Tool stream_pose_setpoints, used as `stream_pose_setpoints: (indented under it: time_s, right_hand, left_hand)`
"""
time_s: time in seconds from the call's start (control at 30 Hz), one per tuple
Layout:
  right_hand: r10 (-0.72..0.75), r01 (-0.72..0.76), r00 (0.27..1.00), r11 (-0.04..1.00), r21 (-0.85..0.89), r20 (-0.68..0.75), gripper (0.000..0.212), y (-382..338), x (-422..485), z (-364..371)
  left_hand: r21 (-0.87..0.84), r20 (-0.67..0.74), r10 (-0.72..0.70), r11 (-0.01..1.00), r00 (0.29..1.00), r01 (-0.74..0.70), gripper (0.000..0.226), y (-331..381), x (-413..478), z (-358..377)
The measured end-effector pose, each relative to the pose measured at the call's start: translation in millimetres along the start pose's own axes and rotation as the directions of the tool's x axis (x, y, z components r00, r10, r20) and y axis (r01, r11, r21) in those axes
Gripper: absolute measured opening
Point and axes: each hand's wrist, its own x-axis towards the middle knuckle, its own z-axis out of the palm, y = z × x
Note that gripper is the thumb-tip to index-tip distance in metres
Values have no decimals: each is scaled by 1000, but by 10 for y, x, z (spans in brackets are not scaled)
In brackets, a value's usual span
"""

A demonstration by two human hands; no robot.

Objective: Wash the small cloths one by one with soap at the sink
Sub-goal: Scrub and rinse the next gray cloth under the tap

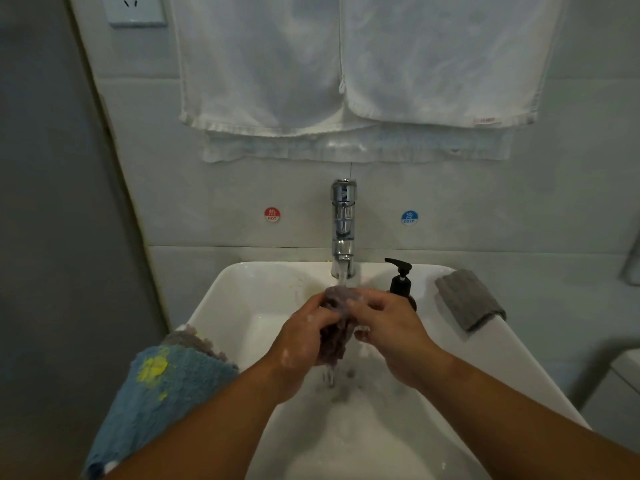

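Two white towels (346, 64) hang flat against the tiled wall above the faucet. The white sink (221, 306) fills the lower centre of the view. Soapy water lies in its basin.

A blue cloth (166, 393) with a yellow patch is draped over the left rim of the sink. A greyish cloth (194, 336) shows from under its far edge. A folded grey cloth (467, 299) lies on the right rim, well apart from the hands.

The left hand (304, 337) and right hand (391, 327) are together over the basin. Both have fingers curled round a bunched purple-grey cloth (337, 327), which sits between them directly under the spout. Suds cling to the left hand.

The chrome faucet (343, 226) stands at the back rim of the sink and is running. Its stream falls onto the top of the held cloth, and water drips from the cloth's lower end.

A black pump soap bottle (400, 278) stands just right of the faucet, partly hidden behind the right hand.

A red HOT sticker (272, 214) and a blue COLD sticker (409, 217) flank the faucet on the wall.
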Motion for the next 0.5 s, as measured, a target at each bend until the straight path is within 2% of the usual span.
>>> stream_pose_setpoints:
  time_s: [0.1,0.2,0.3,0.37,0.43,0.5]
  right_hand:
    - [-43,43,999,999,-15,-4,21,60,16,51]
    - [-51,50,998,999,-20,-36,23,75,42,38]
    - [-55,55,989,998,-3,-137,26,61,80,7]
    - [-38,40,981,999,9,-188,20,65,88,5]
    - [4,-3,991,1000,8,-133,17,65,54,32]
    - [68,-68,998,997,20,-13,17,67,5,82]
  left_hand:
    - [66,48,23,997,999,-26,27,-19,-26,20]
    - [65,-13,7,998,1000,-6,21,-28,0,26]
    - [38,-85,-21,999,996,25,24,-16,25,28]
    - [35,-133,10,999,991,-6,26,-33,44,27]
    - [44,-187,55,998,981,-48,26,-59,77,21]
    - [35,-233,79,997,969,-72,27,-68,92,20]
